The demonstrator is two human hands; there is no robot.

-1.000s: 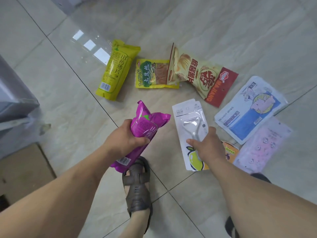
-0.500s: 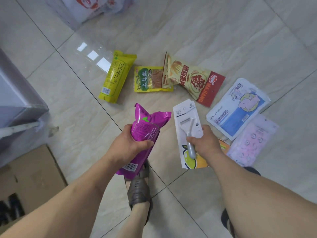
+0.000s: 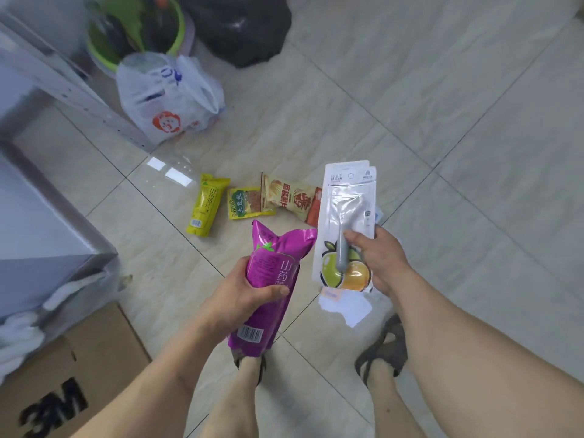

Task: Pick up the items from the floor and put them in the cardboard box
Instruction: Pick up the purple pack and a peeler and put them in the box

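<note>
My left hand grips a purple snack bag held upright above the floor. My right hand holds a white fruit peeler pack lifted off the tiles. On the floor beyond lie a yellow snack bag, a small yellow-green packet and a tan and red chip bag. A white flat packet shows on the floor under my right hand. The cardboard box with black lettering sits at the lower left, its opening out of sight.
A grey cabinet stands on the left above the box. A white plastic bag, a green bucket and a black bag sit at the back. My sandalled feet stand on the tiles below my hands.
My right hand has lifted the peeler pack off the floor and raised it. The view has pulled up and back, and both hands with their items are higher above the tiles.
</note>
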